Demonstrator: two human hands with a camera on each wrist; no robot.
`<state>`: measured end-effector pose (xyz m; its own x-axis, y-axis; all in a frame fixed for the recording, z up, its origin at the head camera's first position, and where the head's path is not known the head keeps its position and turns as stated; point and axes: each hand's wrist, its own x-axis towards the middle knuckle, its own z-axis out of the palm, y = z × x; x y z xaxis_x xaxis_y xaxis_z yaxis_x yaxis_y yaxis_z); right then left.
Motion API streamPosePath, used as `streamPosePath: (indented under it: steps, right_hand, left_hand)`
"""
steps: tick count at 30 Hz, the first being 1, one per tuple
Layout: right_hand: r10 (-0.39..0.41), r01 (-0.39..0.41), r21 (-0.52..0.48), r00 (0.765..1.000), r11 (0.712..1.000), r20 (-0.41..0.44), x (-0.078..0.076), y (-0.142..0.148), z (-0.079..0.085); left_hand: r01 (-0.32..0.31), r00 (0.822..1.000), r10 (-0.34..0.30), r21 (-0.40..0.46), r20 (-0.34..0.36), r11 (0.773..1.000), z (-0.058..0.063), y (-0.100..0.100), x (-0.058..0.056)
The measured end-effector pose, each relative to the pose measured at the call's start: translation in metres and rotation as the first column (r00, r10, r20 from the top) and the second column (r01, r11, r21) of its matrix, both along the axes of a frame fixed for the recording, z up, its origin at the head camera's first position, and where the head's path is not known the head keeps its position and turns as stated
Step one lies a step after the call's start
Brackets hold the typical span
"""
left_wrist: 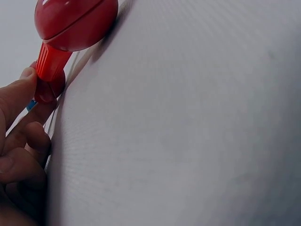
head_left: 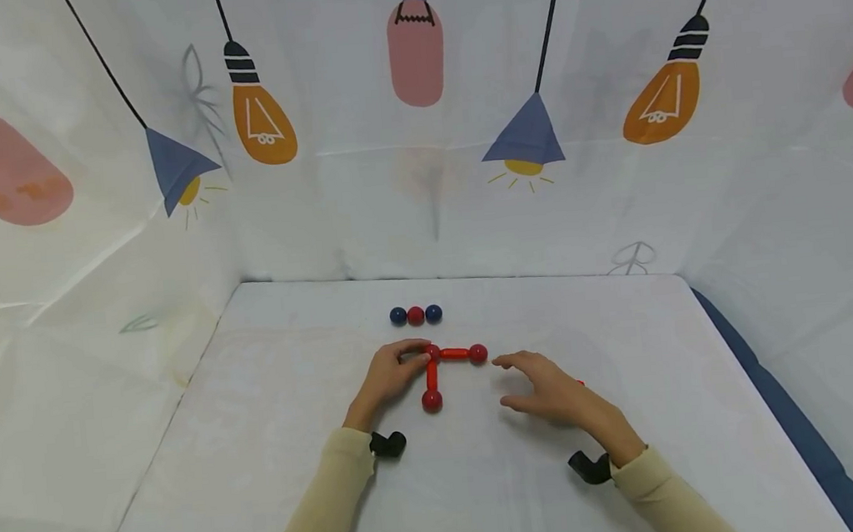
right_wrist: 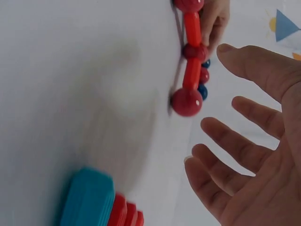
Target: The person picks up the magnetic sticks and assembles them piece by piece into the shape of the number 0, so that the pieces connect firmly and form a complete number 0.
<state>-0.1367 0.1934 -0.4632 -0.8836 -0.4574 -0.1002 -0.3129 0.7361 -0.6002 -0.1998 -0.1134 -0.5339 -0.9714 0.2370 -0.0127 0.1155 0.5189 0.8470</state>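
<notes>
An L-shaped piece made of red balls and red rods lies on the white table. Its corner ball [head_left: 432,352] is pinched between the thumb and fingers of my left hand [head_left: 388,376]. One rod [head_left: 454,354] runs right to an end ball [head_left: 478,353]; another rod [head_left: 432,376] runs toward me to a near ball [head_left: 432,401]. Just right of the piece, my right hand [head_left: 551,390] is held with spread, slightly bent fingers and nothing in them. In the right wrist view a teal rod [right_wrist: 89,197] and several red rods [right_wrist: 117,212] lie below that hand.
Behind the piece, a blue ball [head_left: 398,317], a red ball [head_left: 415,316] and another blue ball [head_left: 434,314] sit in a row. A white sheet printed with lamps [head_left: 436,190] stands around the table's back and sides. Each wrist carries a black mount [head_left: 389,445].
</notes>
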Motion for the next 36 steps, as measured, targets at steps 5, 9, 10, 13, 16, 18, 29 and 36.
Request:
streamPosePath:
  steps: [5,9,10,13,16,18,29,36]
  right_hand:
    - [-0.022,0.023,0.034,0.999,0.999,-0.044,0.002,0.018,0.003]
    - [-0.025,0.028,0.035,0.995,0.999,-0.092,0.004,0.032,0.005]
    - [-0.03,0.034,0.038,0.995,0.999,-0.1,0.005,0.036,0.005]
    - [-0.056,0.061,0.044,0.993,0.997,-0.107,0.007,0.045,0.007]
    - [-0.092,0.097,0.046,0.992,0.994,-0.091,0.008,0.053,0.008]
    - [-0.114,0.119,0.047,0.99,0.992,-0.081,0.008,0.058,0.007]
    - [-0.185,0.186,0.017,0.981,0.982,-0.064,0.004,0.08,-0.008]
    - [-0.198,0.2,0.019,0.978,0.98,-0.057,0.002,0.093,-0.022]
  left_hand:
    - [-0.001,1.0,0.001,0.004,0.002,1.0,0.001,0.0,0.0]
    - [-0.003,1.0,0.003,0.004,0.0,1.0,0.002,0.0,0.0]
    - [-0.003,1.0,0.003,0.003,-0.003,1.0,0.002,0.0,0.0]
    - [-0.004,1.0,0.004,0.009,-0.006,1.0,0.002,0.0,0.0]
    - [-0.005,1.0,0.005,0.011,-0.004,1.0,0.002,0.0,0.0]
    - [-0.006,1.0,0.006,0.012,-0.005,1.0,0.002,0.001,0.0]
    - [-0.009,1.0,0.009,0.011,-0.005,1.0,0.002,0.0,0.0]
    - [0.003,1.0,-0.003,0.009,-0.015,1.0,0.0,0.0,-0.001]
